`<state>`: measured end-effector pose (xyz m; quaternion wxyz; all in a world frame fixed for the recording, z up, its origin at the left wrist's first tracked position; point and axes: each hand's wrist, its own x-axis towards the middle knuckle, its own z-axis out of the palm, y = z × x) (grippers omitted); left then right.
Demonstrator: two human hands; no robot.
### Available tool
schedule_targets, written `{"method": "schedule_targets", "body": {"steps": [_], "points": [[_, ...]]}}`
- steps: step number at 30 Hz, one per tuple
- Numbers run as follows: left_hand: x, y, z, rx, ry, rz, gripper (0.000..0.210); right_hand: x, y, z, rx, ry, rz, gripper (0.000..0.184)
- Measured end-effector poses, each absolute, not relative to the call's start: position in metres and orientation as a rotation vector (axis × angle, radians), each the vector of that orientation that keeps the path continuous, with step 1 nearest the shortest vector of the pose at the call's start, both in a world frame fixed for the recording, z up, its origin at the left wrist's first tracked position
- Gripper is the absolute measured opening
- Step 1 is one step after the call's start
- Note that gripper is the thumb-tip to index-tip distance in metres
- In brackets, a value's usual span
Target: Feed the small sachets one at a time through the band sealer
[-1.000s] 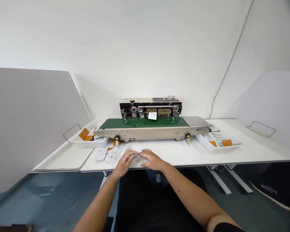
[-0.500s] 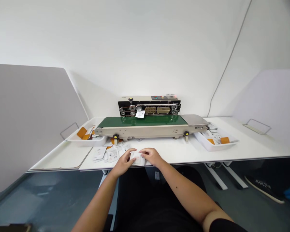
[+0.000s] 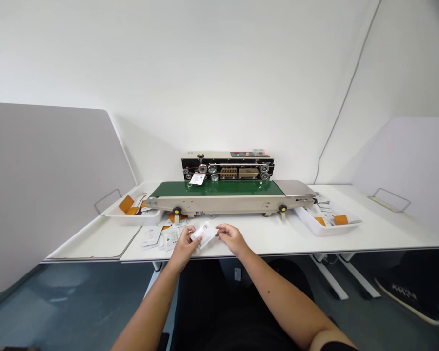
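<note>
Within the left hand, the packet now seems more tilted

White packet, dark print; green belt; black knob, yellow centre.

Packet farther left along belt

Smooth packet, glossy belt, satin metal plate
</note>
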<state>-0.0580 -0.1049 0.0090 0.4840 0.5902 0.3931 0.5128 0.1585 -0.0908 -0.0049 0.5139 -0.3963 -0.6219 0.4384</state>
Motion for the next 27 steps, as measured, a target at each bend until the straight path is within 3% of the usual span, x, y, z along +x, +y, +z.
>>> {"method": "schedule_targets", "body": {"steps": [4,8,12,19,27], "points": [[-0.059,-0.102,0.006,1.581,0.976,1.265,0.043,0.148,-0.092,-0.008,-0.971,-1.751,1.052,0.023],[-0.061,-0.103,0.004,1.776,1.065,1.106,0.037,0.144,-0.085,-0.008,-0.911,-1.589,1.130,0.025],[-0.062,-0.108,0.010,1.842,1.027,1.062,0.027,0.182,-0.058,0.032,-0.862,-1.446,1.133,0.035],[-0.060,-0.114,0.018,1.857,1.054,1.101,0.025,0.328,0.015,0.127,-1.310,-0.870,0.560,0.027],[-0.062,-0.115,0.018,1.869,1.061,1.084,0.023,0.368,0.065,0.134,-1.458,-0.712,0.670,0.024]]}}
